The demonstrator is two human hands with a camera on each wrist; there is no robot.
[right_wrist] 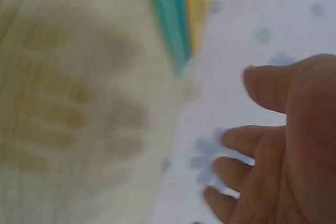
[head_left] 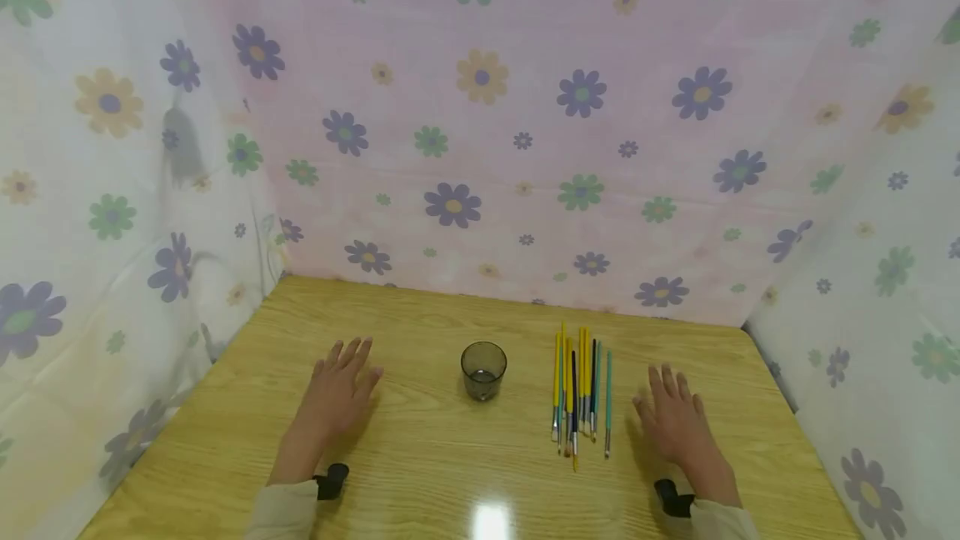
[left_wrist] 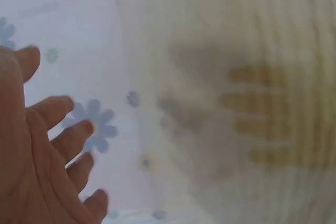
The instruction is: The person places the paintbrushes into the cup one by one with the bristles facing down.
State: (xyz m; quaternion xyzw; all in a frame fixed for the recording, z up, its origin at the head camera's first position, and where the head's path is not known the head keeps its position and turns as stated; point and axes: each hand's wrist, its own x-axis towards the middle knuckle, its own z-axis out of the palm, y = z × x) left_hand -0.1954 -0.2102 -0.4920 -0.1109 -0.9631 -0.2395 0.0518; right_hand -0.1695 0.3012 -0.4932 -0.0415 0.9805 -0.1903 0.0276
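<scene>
In the head view my left hand (head_left: pixel 339 394) is over the left part of the table, fingers spread and holding nothing. My right hand (head_left: pixel 677 423) is over the right side, also with nothing in its grasp. Between them stands a small dark-tinted glass cup (head_left: pixel 483 371), upright. Right of the cup lies a loose bunch of paintbrushes (head_left: pixel 577 390) with yellow, teal and dark handles, bristles toward me. The right hand is nearest to a teal paintbrush (head_left: pixel 609 398) at the bunch's edge. Teal and yellow handles (right_wrist: pixel 170 19) also show in the right wrist view.
The wooden table (head_left: pixel 420 473) carries a bright light reflection near its front. Flower-patterned cloth (head_left: pixel 517 165) hangs behind it and along both sides. A black strap piece (head_left: pixel 332 482) sits at the left wrist, and another black piece (head_left: pixel 673 498) at the right.
</scene>
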